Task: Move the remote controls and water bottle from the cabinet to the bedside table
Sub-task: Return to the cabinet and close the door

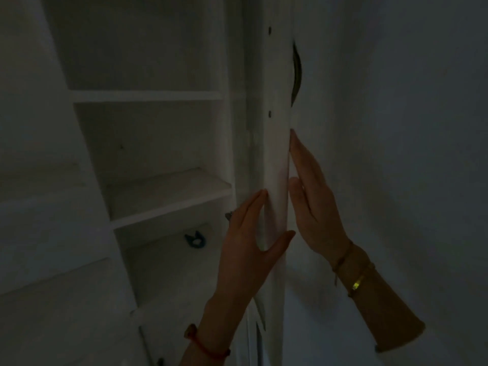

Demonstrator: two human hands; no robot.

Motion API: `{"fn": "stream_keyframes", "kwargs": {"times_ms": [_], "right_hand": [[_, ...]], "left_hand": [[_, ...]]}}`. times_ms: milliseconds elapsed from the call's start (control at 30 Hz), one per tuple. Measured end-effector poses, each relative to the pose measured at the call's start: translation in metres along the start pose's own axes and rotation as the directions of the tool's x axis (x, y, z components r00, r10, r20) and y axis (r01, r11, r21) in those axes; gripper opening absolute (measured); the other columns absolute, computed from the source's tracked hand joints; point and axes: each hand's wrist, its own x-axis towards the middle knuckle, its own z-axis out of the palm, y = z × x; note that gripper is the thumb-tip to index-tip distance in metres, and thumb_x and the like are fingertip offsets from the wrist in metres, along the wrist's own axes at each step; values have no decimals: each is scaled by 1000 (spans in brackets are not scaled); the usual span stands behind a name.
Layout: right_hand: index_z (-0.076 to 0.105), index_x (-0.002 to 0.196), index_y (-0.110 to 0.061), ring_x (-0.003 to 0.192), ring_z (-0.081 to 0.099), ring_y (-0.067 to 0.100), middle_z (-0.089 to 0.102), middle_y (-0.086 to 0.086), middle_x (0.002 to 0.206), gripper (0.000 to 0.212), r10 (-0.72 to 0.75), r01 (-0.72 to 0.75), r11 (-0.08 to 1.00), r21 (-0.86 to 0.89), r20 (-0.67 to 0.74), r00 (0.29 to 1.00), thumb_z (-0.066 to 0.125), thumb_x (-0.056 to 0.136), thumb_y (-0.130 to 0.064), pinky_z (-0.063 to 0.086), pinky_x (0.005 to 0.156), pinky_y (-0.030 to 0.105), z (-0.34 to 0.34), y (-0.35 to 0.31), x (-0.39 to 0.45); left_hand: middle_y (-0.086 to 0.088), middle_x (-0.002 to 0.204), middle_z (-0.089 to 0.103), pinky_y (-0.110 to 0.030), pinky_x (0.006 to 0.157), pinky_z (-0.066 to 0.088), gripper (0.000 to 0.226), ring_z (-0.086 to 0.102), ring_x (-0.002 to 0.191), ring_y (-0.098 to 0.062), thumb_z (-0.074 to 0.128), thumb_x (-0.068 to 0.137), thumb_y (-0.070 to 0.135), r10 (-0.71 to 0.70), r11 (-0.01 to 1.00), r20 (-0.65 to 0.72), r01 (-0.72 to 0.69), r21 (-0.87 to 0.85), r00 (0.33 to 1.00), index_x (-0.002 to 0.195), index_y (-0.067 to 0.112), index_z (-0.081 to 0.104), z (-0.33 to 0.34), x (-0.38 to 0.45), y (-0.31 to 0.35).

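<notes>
Dim shot. Open white cabinet (148, 96) with shelves sits left of both hands. A small blue thing (196, 240) lies on a shelf just left of the left hand (245, 249). Left hand flat, fingers straight, thumb spread across the door edge (276, 180). Right hand (314, 207) flat on the door's other side. Remotes and bottle: cannot tell where.

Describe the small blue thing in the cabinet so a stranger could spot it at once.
Start at the open white cabinet with its stacked shelves. Drop below the second shelf; the blue object lies at the back, left of the left hand. It is the only coloured thing there.
</notes>
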Motion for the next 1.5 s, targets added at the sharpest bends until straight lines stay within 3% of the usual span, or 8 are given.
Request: {"fn": "stream_keyframes", "kwargs": {"times_ms": [133, 333, 600, 767, 967, 1133, 1300, 1500], "right_hand": [[18, 146, -1, 146, 18, 17, 18, 9, 156, 50, -112, 104, 989, 108, 67, 991, 28, 100, -18, 15, 120, 28, 34, -12, 9], [11, 148, -5, 148, 10, 18, 10, 10, 159, 55, -210, 174, 958, 226, 144, 967, 35, 98, -7, 14, 121, 35, 91, -32, 24], [13, 149, -7, 149, 5, 19, 7, 7, 160, 63, -261, 208, 942, 263, 185, 947, 47, 96, -8, 17, 120, 47, 163, -54, 40], [9, 150, -14, 148, -4, 15, 0, -1, 161, 65, -264, 209, 949, 235, 234, 936, 46, 97, -17, 7, 122, 32, 216, -59, 56], [2, 150, -22, 147, -11, 12, -8, -9, 160, 67, -230, 190, 967, 172, 257, 939, 43, 97, -26, 4, 121, 29, 276, -59, 79], [-4, 149, -28, 146, -15, 12, -16, -15, 158, 74, -185, 165, 981, 99, 255, 949, 46, 96, -18, 4, 119, 30, 314, -55, 93], [-4, 150, -27, 146, -16, 11, -15, -15, 158, 75, -151, 150, 988, 26, 240, 959, 46, 94, -15, -5, 117, 23, 342, -52, 105], [0, 150, -26, 147, -13, 13, -11, -15, 159, 81, -129, 129, 992, 13, 201, 971, 50, 89, -8, -2, 118, 22, 356, -48, 107]], "left_hand": [[8, 138, 51, -34, 100, 47, 65, 49, 126, -7, 71, 81, 41, -6, 996, -59, 11, 85, 998, 138, 19, 49, -40, -7, -14], [13, 132, 54, -3, 93, 36, 55, 49, 117, 7, 73, 81, 27, -19, 976, -116, 44, 215, 993, 132, 19, 55, -93, -15, -36], [11, 122, 54, -12, 100, 38, 47, 53, 114, -7, 72, 82, 25, -9, 890, -253, 123, 438, 968, 125, 11, 59, -145, -16, -83], [-3, 122, 64, -10, 99, 35, 47, 53, 113, -12, 69, 81, 27, -79, 839, -315, 234, 491, 946, 124, 10, 60, -175, -4, -122], [0, 124, 65, -20, 99, 39, 48, 54, 114, -14, 69, 81, 33, -103, 806, -334, 275, 523, 937, 125, 15, 62, -205, 17, -169], [3, 128, 63, -28, 99, 44, 61, 52, 117, -13, 57, 80, 52, -95, 781, -399, 317, 538, 912, 130, 17, 58, -219, 32, -204], [1, 133, 59, -28, 102, 42, 62, 50, 122, -14, 58, 83, 49, -51, 762, -404, 297, 575, 913, 135, 17, 52, -225, 44, -229], [1, 131, 61, -28, 97, 48, 68, 53, 119, -17, 60, 79, 55, 14, 767, -415, 256, 588, 910, 133, 14, 53, -230, 49, -253]]}}
